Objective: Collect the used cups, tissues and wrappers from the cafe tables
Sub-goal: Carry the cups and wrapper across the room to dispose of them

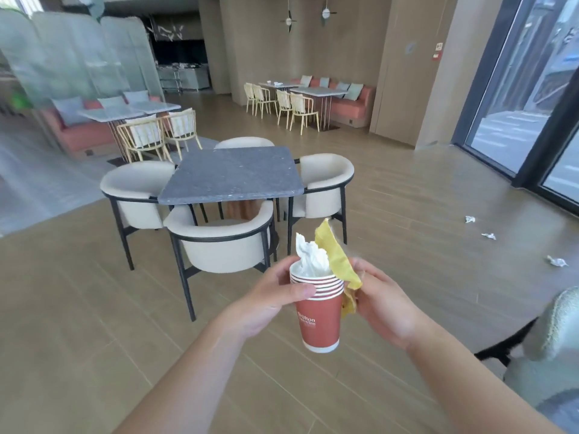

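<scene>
A stack of red paper cups (319, 314) with white rims is held up in front of me, low in the middle of the view. My left hand (269, 300) grips the stack near its rim, thumb across the front. White crumpled tissue (310, 258) sticks out of the top cup. My right hand (380, 303) holds a yellow wrapper (336, 260) against the stack's right side. Three crumpled tissues lie on the floor at the right (470, 219), (488, 236), (557, 261).
A grey square table (232, 175) with cream armchairs (219, 242) around it stands just ahead. Further tables with yellow chairs (297, 108) and orange benches are at the back; one far table bears small items (277, 83). Glass doors (532, 89) stand right. A chair edge (560, 324) is at my right.
</scene>
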The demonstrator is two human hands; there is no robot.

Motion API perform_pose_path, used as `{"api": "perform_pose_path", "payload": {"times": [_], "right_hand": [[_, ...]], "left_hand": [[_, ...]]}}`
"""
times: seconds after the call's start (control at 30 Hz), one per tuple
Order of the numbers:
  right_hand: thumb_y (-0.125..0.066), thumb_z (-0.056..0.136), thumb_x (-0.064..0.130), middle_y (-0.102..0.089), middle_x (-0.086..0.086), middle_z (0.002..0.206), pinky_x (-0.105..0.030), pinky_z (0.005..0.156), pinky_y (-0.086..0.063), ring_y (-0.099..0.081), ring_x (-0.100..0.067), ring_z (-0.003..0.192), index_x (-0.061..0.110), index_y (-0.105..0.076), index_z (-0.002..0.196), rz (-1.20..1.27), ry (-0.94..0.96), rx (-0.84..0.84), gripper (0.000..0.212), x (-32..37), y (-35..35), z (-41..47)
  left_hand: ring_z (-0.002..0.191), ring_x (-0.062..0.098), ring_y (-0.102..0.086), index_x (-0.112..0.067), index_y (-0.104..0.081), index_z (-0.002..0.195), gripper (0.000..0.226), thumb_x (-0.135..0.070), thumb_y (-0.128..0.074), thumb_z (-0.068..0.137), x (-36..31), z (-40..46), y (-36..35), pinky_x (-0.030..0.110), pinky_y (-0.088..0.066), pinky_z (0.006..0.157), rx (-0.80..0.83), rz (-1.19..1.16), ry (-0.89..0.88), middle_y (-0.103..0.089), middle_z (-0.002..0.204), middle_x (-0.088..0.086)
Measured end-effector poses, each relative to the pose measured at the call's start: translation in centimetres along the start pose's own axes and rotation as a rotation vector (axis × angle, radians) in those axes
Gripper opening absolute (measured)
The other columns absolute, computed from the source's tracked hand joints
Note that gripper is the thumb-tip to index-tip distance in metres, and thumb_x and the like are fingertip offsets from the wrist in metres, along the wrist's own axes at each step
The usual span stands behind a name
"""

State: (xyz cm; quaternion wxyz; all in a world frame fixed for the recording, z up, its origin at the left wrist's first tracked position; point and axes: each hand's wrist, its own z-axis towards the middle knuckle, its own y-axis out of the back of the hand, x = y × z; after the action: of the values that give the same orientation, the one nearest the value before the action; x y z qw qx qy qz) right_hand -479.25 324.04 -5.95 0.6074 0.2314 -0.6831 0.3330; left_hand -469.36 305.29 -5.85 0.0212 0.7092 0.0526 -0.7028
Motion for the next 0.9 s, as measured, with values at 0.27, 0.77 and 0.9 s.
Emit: {"api": "perform_pose_path", "payload": {"times": [0.27, 0.77, 0.9], "right_hand": [[-0.062, 0.071, 0.017, -0.061, -0.018, 0.095, -0.043, 0.077, -0.036, -0.049, -0.030, 0.088, 0.003, -0.066, 0.105, 0.038, -0.023, 0.028, 0.037, -1.8, -7.7, 6.4], [-0.062, 0.073, 0.020, -0.076, -0.003, 0.094, -0.032, 0.072, -0.054, -0.070, -0.016, 0.078, 0.024, -0.076, 0.083, 0.014, -0.022, 0.131, 0.017, -4.2, -17.6, 15.9], [-0.063, 0.072, 0.025, -0.075, -0.001, 0.095, -0.035, 0.077, -0.050, -0.066, -0.017, 0.082, 0.025, -0.076, 0.084, 0.009, -0.075, 0.213, 0.018, -5.2, -20.5, 19.2]], "left_hand": [[0.106, 0.013, -0.071, -0.017, -0.064, 0.124, 0.068, -0.035, -0.083, 0.061, 0.9, -1.7, 9.1, 0.025, -0.054, 0.084, -0.123, -0.026, -0.029, -0.077, 0.116, -0.001], [0.105, 0.014, -0.072, -0.011, -0.060, 0.129, 0.070, -0.024, -0.086, 0.065, 1.7, -7.6, 20.2, 0.023, -0.055, 0.081, -0.505, -0.038, -0.012, -0.076, 0.117, 0.002], [0.099, 0.012, -0.072, -0.007, -0.059, 0.127, 0.058, -0.015, -0.075, 0.072, 1.9, -8.7, 22.9, 0.021, -0.055, 0.077, -0.683, -0.019, -0.017, -0.077, 0.112, 0.002]]}}
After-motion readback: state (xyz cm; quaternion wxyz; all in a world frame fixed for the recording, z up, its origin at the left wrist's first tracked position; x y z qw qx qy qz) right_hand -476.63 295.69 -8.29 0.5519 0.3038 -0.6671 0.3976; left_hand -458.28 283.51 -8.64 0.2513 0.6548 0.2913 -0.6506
